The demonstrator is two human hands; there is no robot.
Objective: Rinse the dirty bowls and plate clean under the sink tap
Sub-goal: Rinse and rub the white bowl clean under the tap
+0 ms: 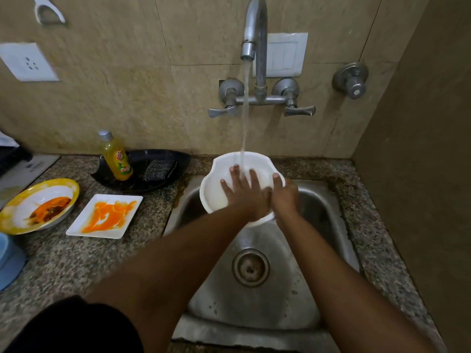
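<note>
Two hands work one white bowl over the sink beneath the running tap: my left hand rubs inside with fingers spread, my right hand clamps the rim. Wet, light and likely slippery, it wants that rim grip. Waiting on the counter, nothing blocking: a stained yellow-rimmed bowl, a smeared square plate and a soap bottle

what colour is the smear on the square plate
Orange, streaked across the white square plate on the counter; the head view shows it.
</note>
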